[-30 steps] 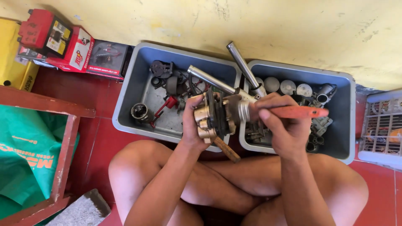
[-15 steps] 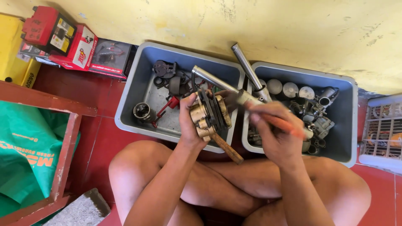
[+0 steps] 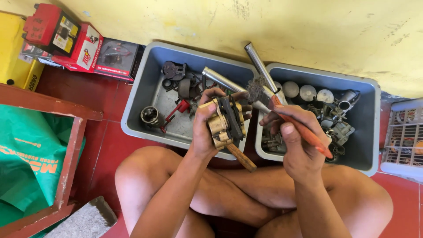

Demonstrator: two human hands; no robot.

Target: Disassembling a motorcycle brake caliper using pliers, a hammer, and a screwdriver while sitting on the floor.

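Note:
My left hand point(image 3: 205, 130) grips a dirty brass-coloured brake caliper point(image 3: 225, 122) with dark pads, held upright above my crossed legs. A wooden stick pokes out below it. In my right hand point(image 3: 294, 143) is a paintbrush point(image 3: 286, 113) with an orange-red handle. Its dark bristles touch the upper right side of the caliper. Both hands hover over the gap between two grey plastic bins.
The left grey bin point(image 3: 145, 94) holds metal parts and a red-handled tool. The right grey bin point(image 3: 368, 132) holds pistons, a carburettor and steel tubes. Battery boxes point(image 3: 66, 42) stand by the yellow wall. A green sheet in a wooden frame point(image 3: 70, 154) lies left; a white crate point(image 3: 403, 139) right.
The brush has swung from lying level across the caliper to slanting down to the right, bristles now at the caliper's top. The caliper has turned slightly in my left hand.

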